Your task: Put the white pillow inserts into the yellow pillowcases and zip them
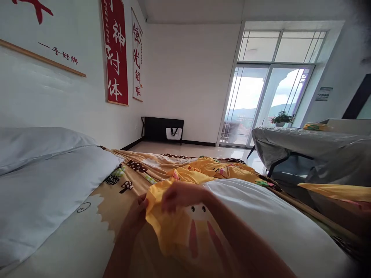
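Two hands were at work on one yellow cloth with a rabbit print (174,237), which lay on a patterned blanket (131,179). The left hand (140,206) was closed at the cloth's left edge, fingers pinching the fabric. The right hand (176,195) was over the cloth's upper part; it was blurred, so how far open it was and whether it gripped anything could not be told.

Three white pillows were in view: two to the left of the cloth, one overlapping the other (58,193), and a third just right of it (255,200). The right forearm crossed in front, hiding part of the cloth and of that third pillow. Beyond the cloth lay rumpled yellow bedding (228,172).

Farther off, to the cloth's right, stood one plastic-covered desk (290,135), one chair (295,170) and one potted plant (281,117). Three wall scrolls (118,58) hung beyond it to the left.
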Motion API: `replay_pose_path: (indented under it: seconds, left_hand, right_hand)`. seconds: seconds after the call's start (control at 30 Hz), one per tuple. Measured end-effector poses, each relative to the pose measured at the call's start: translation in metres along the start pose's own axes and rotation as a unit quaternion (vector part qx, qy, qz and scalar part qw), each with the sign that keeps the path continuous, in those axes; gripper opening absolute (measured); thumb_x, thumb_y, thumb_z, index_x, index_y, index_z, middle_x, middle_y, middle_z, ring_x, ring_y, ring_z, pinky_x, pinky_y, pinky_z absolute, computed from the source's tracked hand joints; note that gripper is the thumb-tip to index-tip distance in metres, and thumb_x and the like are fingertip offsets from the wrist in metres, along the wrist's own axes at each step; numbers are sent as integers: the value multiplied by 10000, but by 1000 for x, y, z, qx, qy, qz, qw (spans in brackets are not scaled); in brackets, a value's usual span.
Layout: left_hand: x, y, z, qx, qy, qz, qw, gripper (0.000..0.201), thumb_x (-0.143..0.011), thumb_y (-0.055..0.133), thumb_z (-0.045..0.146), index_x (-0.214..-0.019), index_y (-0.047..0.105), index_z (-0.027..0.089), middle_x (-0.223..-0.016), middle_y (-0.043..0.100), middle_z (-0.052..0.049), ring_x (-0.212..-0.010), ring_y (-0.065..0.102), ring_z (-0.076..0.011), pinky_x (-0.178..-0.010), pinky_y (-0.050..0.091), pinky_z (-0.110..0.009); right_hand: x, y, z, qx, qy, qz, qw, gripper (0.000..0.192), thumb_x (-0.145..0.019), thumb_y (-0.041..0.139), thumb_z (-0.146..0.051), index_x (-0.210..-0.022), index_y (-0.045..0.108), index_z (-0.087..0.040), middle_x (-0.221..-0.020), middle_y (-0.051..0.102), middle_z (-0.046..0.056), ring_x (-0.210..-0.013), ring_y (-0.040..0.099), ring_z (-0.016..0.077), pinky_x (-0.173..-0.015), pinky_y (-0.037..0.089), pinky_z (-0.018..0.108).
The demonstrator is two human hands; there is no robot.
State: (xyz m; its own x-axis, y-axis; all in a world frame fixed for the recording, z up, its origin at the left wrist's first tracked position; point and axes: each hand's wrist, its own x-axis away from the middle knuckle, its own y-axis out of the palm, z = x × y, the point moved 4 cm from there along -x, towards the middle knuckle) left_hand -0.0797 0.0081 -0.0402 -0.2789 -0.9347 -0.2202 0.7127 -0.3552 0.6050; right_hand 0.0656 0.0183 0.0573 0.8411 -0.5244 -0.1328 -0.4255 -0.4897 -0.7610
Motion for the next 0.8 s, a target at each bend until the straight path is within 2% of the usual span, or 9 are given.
replay_pose_path:
  seconds: [0.07, 0.13, 0.2, 0.27, 0.33, 0.43, 0.6, 0.7, 0.8]
  left_hand:
    - [0, 2, -2, -5, 1, -28, 1000, 477, -504, 863, 399, -851, 709, 111, -792, 720, -116, -775, 687, -264, -536, 500, -216]
    - [2, 3, -3, -10, 4, -51, 999, 488, -497, 862, 414, -848, 707, 112, -786, 718, -116, -788, 685, -267, -619, 525, -255]
    - [4, 1, -4, -15, 12, -54, 998, 507, -482, 863, 431, -841, 704, 110, -776, 714, -116, -772, 683, -267, -626, 526, -267]
    - [6, -7, -3, -11, 33, -29, 999, 506, -470, 865, 443, -821, 700, 118, -742, 710, -105, -706, 680, -247, -568, 511, -247]
    - [7, -20, 1, 0, 68, 19, 998, 484, -481, 860, 447, -818, 697, 139, -714, 707, -85, -656, 673, -228, -541, 503, -237]
    - [6, -40, 3, 1, 96, 67, 993, 468, -477, 864, 437, -805, 697, 148, -685, 701, -73, -691, 676, -248, -604, 532, -273]
    - [3, -63, 1, 18, 106, 118, 987, 436, -447, 886, 370, -768, 699, 142, -657, 696, -55, -655, 663, -226, -567, 511, -247]
    - [4, -67, 0, 17, 108, 147, 983, 399, -427, 898, 283, -744, 707, 135, -691, 709, -53, -617, 643, -189, -564, 497, -220]
    - [6, -59, 4, 34, 119, 161, 979, 332, -500, 867, 233, -786, 713, 165, -733, 717, -34, -756, 664, -209, -663, 513, -218]
  right_hand:
    - [-15, -24, 2, 62, 14, 52, 997, 257, -794, 570, -112, -1041, 635, -149, -1001, 649, 42, -902, 586, 153, -821, 458, 293]
    - [-30, -32, 11, 129, 33, 41, 990, 433, -675, 571, 5, -1069, 638, -162, -1087, 630, 37, -988, 546, 162, -883, 404, 278]
    - [-44, -23, 25, 154, 65, -64, 984, 490, -616, 590, 19, -1076, 633, -146, -1060, 624, 23, -950, 534, 157, -830, 400, 245]
    - [-52, -12, 37, 148, 87, -153, 973, 366, -631, 606, -28, -982, 649, -120, -866, 614, -24, -780, 522, 116, -678, 395, 199]
    - [-57, -5, 41, 138, 78, -193, 968, 198, -665, 599, -72, -850, 651, -120, -682, 532, -74, -648, 462, 78, -572, 347, 172]
    - [-59, -4, 36, 143, 52, -206, 967, 116, -725, 573, -117, -820, 637, -134, -617, 461, -95, -611, 414, 58, -555, 311, 164]
    - [-55, 1, 26, 184, 43, -231, 955, 65, -729, 564, -88, -770, 601, -122, -665, 518, -73, -670, 463, 73, -613, 330, 178]
    - [-50, 7, 23, 190, 41, -243, 950, 101, -708, 542, -47, -656, 531, -133, -603, 468, -80, -623, 427, 67, -587, 316, 179]
    - [-46, 6, 18, 182, 33, -178, 966, 137, -774, 510, -110, -645, 490, -151, -577, 395, -83, -586, 374, 61, -560, 301, 174]
